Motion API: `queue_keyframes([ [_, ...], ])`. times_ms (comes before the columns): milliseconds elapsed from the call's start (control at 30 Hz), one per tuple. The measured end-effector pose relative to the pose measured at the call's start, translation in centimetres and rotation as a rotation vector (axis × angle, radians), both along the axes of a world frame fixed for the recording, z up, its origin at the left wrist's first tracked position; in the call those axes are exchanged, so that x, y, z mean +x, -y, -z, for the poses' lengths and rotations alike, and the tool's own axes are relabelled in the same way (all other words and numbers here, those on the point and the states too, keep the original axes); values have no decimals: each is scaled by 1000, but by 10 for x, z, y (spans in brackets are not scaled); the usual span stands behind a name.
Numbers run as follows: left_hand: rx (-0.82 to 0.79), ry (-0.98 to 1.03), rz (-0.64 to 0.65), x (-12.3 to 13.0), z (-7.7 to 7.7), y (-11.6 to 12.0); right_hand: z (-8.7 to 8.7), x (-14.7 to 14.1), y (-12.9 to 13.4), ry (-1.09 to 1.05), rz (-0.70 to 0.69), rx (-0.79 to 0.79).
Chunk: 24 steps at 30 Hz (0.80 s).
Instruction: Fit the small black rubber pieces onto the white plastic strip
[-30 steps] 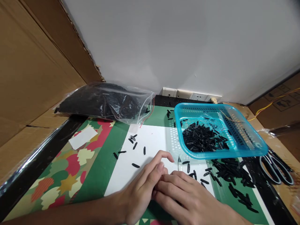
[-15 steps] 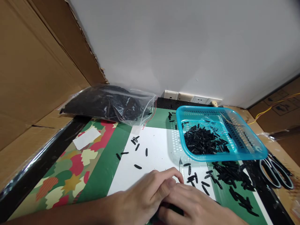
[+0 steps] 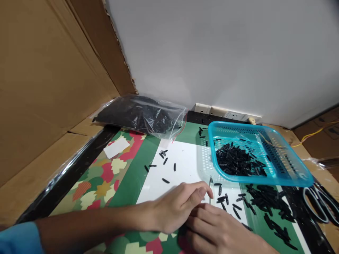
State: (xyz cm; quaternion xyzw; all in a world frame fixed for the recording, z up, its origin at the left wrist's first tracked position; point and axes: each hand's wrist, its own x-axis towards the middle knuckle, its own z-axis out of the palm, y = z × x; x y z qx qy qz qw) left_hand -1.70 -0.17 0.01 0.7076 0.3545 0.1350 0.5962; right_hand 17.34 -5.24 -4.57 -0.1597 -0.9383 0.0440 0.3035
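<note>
My left hand (image 3: 182, 201) reaches in from the left, its fingers bent and its thumb close against the index finger. My right hand (image 3: 219, 229) is just below and beside it, fingers curled inward. Anything between the curled fingers is hidden. A thin pointed tool (image 3: 211, 181) lies on the white paper (image 3: 185, 155), partly behind my left fingertips. Several small black elongated pieces (image 3: 220, 190) are scattered to the right of my hands, and a few more (image 3: 165, 180) lie to the left.
A blue plastic basket (image 3: 265, 179) contains many black pieces, with a heap (image 3: 270, 199) in front of it. Scissors (image 3: 316, 204) lie at the right edge. Behind are a clear zip bag (image 3: 140, 114) of dark material and wall sockets (image 3: 219, 111). Cardboard (image 3: 53, 88) stands at left.
The view has swung left, so things sit farther right and a blue sleeve shows. My left hand has drawn slightly away from my right, opening a small gap between them.
</note>
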Motion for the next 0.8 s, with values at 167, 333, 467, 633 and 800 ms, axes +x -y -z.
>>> queue_keyframes([
  [167, -23, 72, -63, 5, 7, 0, -21, 11, 2, -63, -8, -99],
  [333, -133, 172, -94, 7, 10, 0, -27, 26, 0, -147, 27, -242],
  [467, -217, 236, -140, 7, 13, -4, -20, 28, -3, -110, 85, -328],
  [633, -313, 275, -230, 4, 14, -19, -17, 21, -3, 172, 187, -296],
  [800, 138, 145, -120, -13, -19, -32, -18, 14, -1, 182, 202, -238],
])
